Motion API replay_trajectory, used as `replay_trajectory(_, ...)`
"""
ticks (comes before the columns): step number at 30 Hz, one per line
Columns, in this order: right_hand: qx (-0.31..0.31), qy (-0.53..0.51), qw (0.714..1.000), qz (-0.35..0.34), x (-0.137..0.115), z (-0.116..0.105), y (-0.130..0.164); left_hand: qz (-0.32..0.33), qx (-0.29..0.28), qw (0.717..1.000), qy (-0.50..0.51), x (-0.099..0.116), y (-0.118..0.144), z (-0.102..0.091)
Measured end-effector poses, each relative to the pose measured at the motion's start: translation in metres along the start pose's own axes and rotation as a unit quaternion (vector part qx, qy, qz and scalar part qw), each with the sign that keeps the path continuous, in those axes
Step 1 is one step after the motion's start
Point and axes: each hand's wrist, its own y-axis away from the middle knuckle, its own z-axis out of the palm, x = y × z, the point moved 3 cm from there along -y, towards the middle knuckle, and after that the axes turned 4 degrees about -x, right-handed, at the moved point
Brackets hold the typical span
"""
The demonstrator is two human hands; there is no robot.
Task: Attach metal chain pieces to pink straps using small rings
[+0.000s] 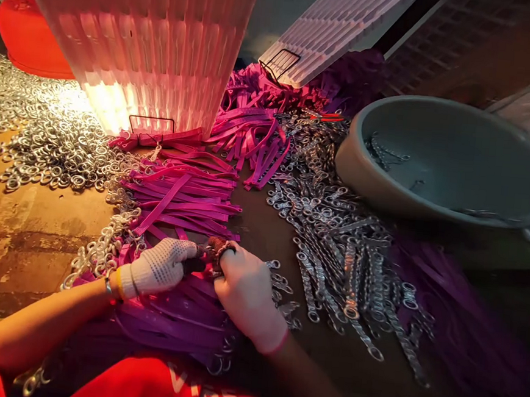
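Observation:
My left hand [158, 268], in a white dotted glove, is closed just above the purple straps [178, 305]. Close against it, my right hand [248, 289], in a white glove, is also closed. Between them shows a small dark and reddish-brown piece [215, 249] with some metal on it; the fingers hide most of it, and I cannot tell its kind. Magenta straps [182, 201] lie in a layered row just beyond my hands, with metal rings or hooks [99, 256] along their left ends. Short metal chains [352, 260] with end rings lie heaped to the right.
A large grey basin [385, 189] with a few chains inside stands at the right. Silvery metal rings [63, 140] are piled at the left, near a red container [34, 39]. Ribbed translucent panels [166, 50] rise at the back, past more magenta straps [256, 136].

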Motion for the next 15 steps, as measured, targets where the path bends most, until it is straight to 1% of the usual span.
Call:
replay_trajectory(2, -0.019, -0.009, 1.0, -0.001, 0.001, -0.003, -0.002, -0.026, -0.001, 0.999, 0.02, -0.002, 0.001, -0.001)
replay_trajectory(4, -0.055, -0.02, 0.998, -0.018, 0.0, -0.006, -0.004, -0.046, 0.012, 0.999, 0.02, -0.004, 0.003, -0.003)
replay_trajectory(7, -0.105, -0.021, 0.994, -0.011, 0.002, -0.007, -0.008, -0.04, 0.034, 0.999, 0.004, -0.005, 0.005, -0.004)
replay_trajectory(9, -0.113, -0.007, 0.993, -0.026, 0.001, -0.004, -0.009, -0.033, 0.037, 0.999, 0.007, -0.005, 0.005, -0.002)
replay_trajectory(12, -0.107, 0.026, 0.99, -0.089, -0.004, 0.001, -0.009, -0.032, 0.026, 0.999, 0.033, -0.005, 0.004, 0.002)
replay_trajectory(15, -0.111, 0.054, 0.984, -0.126, -0.007, 0.005, -0.01, -0.029, 0.006, 0.999, 0.045, -0.004, 0.001, 0.003)
